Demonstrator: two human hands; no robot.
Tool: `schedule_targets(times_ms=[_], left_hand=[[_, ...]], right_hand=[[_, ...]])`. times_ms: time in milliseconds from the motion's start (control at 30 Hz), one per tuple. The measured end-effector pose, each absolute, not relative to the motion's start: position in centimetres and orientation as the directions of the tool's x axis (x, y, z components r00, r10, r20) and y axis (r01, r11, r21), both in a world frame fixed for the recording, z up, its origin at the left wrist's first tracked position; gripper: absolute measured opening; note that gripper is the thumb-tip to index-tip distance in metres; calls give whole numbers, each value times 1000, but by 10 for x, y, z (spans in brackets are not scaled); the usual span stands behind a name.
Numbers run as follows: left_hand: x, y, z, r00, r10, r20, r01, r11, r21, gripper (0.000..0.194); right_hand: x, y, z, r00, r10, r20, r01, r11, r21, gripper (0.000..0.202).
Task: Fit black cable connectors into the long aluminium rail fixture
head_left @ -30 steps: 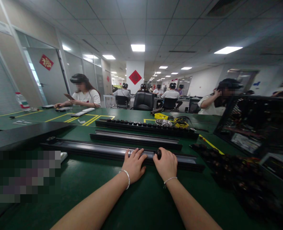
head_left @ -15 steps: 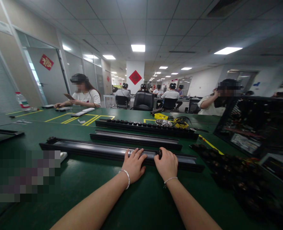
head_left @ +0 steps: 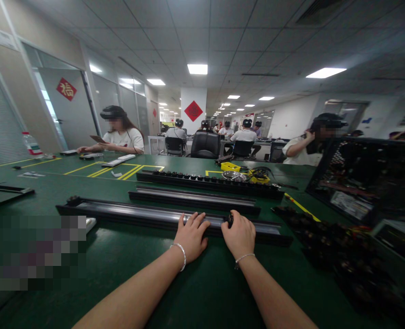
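Observation:
A long black channel-shaped rail with a shiny inner strip lies crosswise on the green table in front of me. My left hand rests on its near edge and strip, fingers spread and holding nothing. To the right, my right hand is closed around a small black part at the rail; the fingers hide most of it. One like part sits at the rail's left end. Beyond lie a second, shorter rail and a third rail lined with several small black parts.
Many small black parts are heaped at right, beside an open computer case. A yellow bin, a metal dish and cables stand behind the rails. Co-workers sit across the table and farther back.
My right hand has shifted very slightly to the right with the small black part. My left hand and the rails stay in place.

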State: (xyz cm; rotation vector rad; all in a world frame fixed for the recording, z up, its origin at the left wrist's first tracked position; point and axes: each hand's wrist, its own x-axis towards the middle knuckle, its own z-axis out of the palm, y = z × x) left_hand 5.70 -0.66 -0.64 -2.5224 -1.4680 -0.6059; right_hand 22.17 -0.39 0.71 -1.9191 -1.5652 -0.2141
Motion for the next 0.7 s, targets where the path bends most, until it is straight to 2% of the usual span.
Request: schedule_targets(times_ms=[700], left_hand=[[56, -6, -7, 435, 790, 432, 857, -510, 70, 41]], right_hand=[[226, -4, 8, 302, 830, 469, 919, -121, -376, 43]])
